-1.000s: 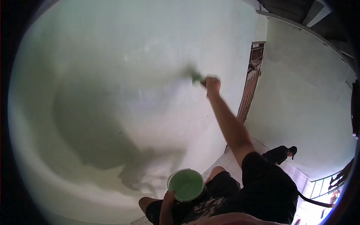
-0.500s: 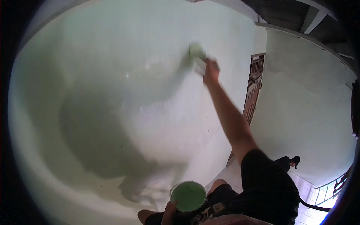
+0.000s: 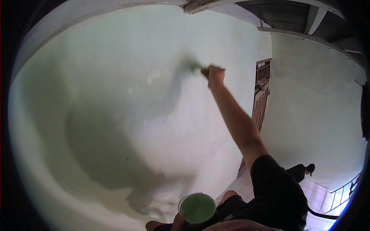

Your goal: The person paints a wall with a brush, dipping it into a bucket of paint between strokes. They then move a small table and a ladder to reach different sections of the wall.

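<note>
My right hand (image 3: 216, 75) is raised at arm's length, its fingers closed round the handle of a paintbrush (image 3: 195, 71). The brush head points left at the pale green wall (image 3: 150, 42); motion blur hides whether its bristles touch it. Low in the view, my left hand (image 3: 179, 222) grips the near left rim of a bucket (image 3: 214, 202). Light green paint (image 3: 198, 210) shows inside the bucket, which is close to my lap. Patchy whitish areas mark the wall left of and below the brush.
A brown wooden door (image 3: 260, 98) with bars stands at the right end of the wall. Beyond it is another pale wall (image 3: 316, 104). Below lies a tiled floor (image 3: 243, 185), with a metal railing (image 3: 341, 195) at lower right. Roof beams (image 3: 320, 19) run overhead.
My right hand has lowered slightly, and the brush has swung from pointing up to pointing left. The bucket sits a little lower and further right in view, still in my left hand.
</note>
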{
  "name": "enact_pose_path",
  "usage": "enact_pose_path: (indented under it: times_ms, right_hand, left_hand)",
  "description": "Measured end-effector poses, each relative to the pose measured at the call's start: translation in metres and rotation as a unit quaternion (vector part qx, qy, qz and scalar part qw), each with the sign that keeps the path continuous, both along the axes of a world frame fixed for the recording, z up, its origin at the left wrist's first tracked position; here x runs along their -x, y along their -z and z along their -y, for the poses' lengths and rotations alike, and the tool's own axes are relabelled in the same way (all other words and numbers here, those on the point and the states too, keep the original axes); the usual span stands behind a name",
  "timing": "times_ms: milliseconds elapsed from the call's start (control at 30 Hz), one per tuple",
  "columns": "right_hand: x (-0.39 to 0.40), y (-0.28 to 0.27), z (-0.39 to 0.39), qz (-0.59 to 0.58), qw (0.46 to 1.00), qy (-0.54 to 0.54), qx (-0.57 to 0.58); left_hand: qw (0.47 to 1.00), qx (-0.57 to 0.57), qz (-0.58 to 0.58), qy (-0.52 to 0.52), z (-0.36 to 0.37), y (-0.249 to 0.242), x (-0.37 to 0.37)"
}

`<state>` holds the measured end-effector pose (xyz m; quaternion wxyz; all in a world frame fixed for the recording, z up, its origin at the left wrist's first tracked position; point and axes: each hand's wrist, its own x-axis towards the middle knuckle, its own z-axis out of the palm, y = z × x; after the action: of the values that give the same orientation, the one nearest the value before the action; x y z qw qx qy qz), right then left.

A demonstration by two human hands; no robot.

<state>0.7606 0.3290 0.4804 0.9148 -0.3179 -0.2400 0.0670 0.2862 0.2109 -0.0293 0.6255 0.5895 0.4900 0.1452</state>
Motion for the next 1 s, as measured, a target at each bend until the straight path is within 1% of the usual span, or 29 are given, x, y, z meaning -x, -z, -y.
enact_pose_path:
  times_ms: [33,67,100,133,200,233,300,433,500,533,600,633,667,733,800,867,900,933,1000]
  right_hand:
    - [-0.004,-0.034,0.007,0.005,0.989,-0.086,-0.117]
    - [-0.001,-0.060,0.020,0.021,0.977,-0.099,-0.190]
    - [0.000,-0.082,0.028,0.027,0.961,-0.135,-0.239]
    - [-0.003,-0.096,0.032,0.055,0.960,-0.138,-0.237]
    - [-0.011,-0.115,0.023,0.036,0.957,-0.146,-0.248]
    - [-0.013,-0.117,0.018,0.036,0.957,-0.149,-0.248]
    - [-0.009,-0.121,0.010,-0.012,0.951,-0.155,-0.268]
    - [-0.014,-0.138,-0.014,-0.031,0.935,-0.182,-0.301]
    - [-0.017,-0.146,-0.023,0.006,0.910,-0.199,-0.363]
    - [-0.019,-0.145,-0.027,0.005,0.910,-0.197,-0.364]
    - [-0.014,-0.145,-0.032,-0.020,0.883,-0.228,-0.410]
    - [-0.009,-0.143,-0.035,-0.027,0.894,-0.204,-0.398]
    - [-0.004,-0.135,-0.034,-0.031,0.894,-0.203,-0.397]
    - [0.011,-0.118,-0.026,0.023,0.954,-0.087,-0.286]
    - [0.019,-0.088,-0.015,0.009,0.965,-0.065,-0.255]
    - [0.012,-0.072,-0.009,0.033,0.965,-0.054,-0.255]
    - [0.009,-0.078,-0.004,0.049,0.960,-0.046,-0.273]
    - [-0.012,-0.090,-0.016,0.078,0.938,-0.080,-0.328]
    - [-0.005,-0.127,-0.017,0.069,0.933,-0.052,-0.349]
  left_hand:
    - [1.000,-0.004,0.000,-0.004,-0.003,-0.001,0.000]
    - [1.000,-0.007,-0.001,-0.008,-0.005,-0.002,0.002]
    - [1.000,-0.010,-0.001,-0.013,-0.007,-0.003,0.003]
    - [1.000,-0.011,-0.001,-0.018,-0.007,-0.004,0.003]
    - [1.000,-0.013,0.000,-0.025,-0.006,-0.007,0.002]
    - [1.000,-0.013,0.001,-0.029,-0.006,-0.009,0.001]
    - [0.999,-0.015,0.006,-0.036,-0.006,-0.012,-0.002]
    - [0.998,-0.023,0.010,-0.052,-0.012,-0.031,-0.005]
    - [0.998,-0.027,0.010,-0.055,-0.017,-0.040,-0.009]
    - [0.998,-0.028,0.008,-0.053,-0.019,-0.042,-0.011]
    - [0.998,-0.028,0.003,-0.049,-0.023,-0.050,-0.014]
    - [0.998,-0.031,0.003,-0.049,-0.026,-0.054,-0.016]
    - [0.998,-0.029,0.000,-0.049,-0.026,-0.057,-0.015]
    - [0.998,-0.022,-0.006,-0.051,-0.023,-0.061,-0.011]
    - [0.999,-0.010,-0.008,-0.044,-0.015,-0.063,-0.012]
    - [0.999,-0.005,0.002,-0.042,-0.014,-0.066,-0.018]
    - [0.999,-0.003,0.007,-0.046,-0.015,-0.066,-0.019]
    - [0.999,-0.001,0.008,-0.050,-0.015,-0.068,-0.020]
    - [0.999,0.005,-0.001,-0.052,-0.015,-0.072,-0.016]
